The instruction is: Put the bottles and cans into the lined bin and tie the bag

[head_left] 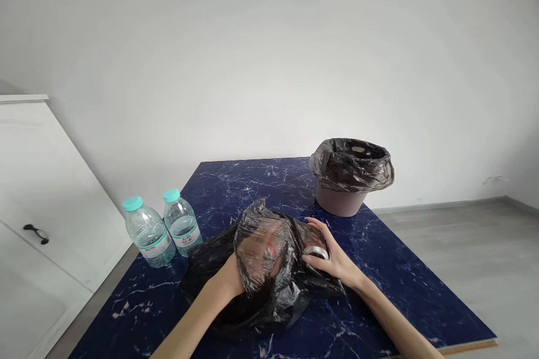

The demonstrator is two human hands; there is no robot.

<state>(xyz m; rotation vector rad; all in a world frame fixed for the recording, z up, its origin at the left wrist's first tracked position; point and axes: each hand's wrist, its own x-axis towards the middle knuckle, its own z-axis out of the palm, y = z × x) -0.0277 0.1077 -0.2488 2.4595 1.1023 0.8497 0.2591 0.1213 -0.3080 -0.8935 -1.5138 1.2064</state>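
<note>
A crumpled black plastic bag (290, 297) lies spread on the table in front of me. My left hand (261, 249) is inside it up to the wrist, showing blurred through the thin plastic; its fingers cannot be made out clearly. Something reddish glints beside that hand under the film. At the bag's right side, my right hand (330, 252) is closed around what looks like a can (315, 252) lying on its side, its round silver-rimmed end facing me. Part of the can is hidden by my fingers and the bag.
Two clear water bottles (183, 227) with turquoise caps stand at the table's left edge. A pinkish-grey bin (341, 202), lined with a dark bag, stands at the back right. The blue marbled table (252, 179) meets a white wall; a white cabinet (42, 190) is at left.
</note>
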